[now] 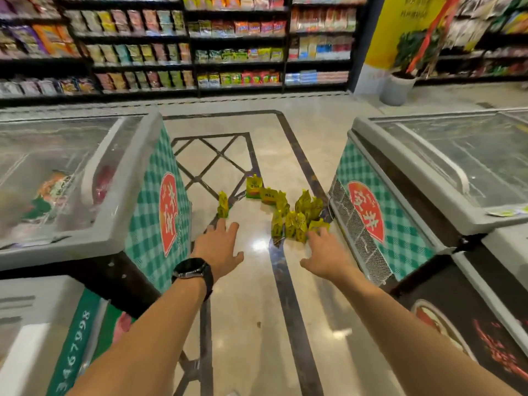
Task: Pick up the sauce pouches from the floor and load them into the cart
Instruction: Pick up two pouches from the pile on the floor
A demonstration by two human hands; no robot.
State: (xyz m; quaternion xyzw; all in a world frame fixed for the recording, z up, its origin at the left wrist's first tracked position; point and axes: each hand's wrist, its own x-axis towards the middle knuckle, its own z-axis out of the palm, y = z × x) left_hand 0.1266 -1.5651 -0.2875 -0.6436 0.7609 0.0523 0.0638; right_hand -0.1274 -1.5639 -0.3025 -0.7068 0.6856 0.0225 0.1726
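Reaching over the floor point(251, 295) with both hands spread and holding nothing, left hand point(218, 247) with a black watch point(194, 271), right hand point(325, 252) nearer the green-checked freezer point(368, 215) on the right. Yellow-green sauce pouches point(297, 215) sit bunched on the floor just beside that freezer's corner, right fingertips at the pile's edge, can't tell if touching. One stray pouch point(223, 205) stands farther from the freezer, just past the left fingertips.

The only view sits at the person's head, high above the floor point(248, 310), and faces forward and down along the aisle between the left freezer point(71, 181) and the right freezer point(428, 167) (the wide lens bends their edges). The shelves point(171, 52) stand far off at the top.
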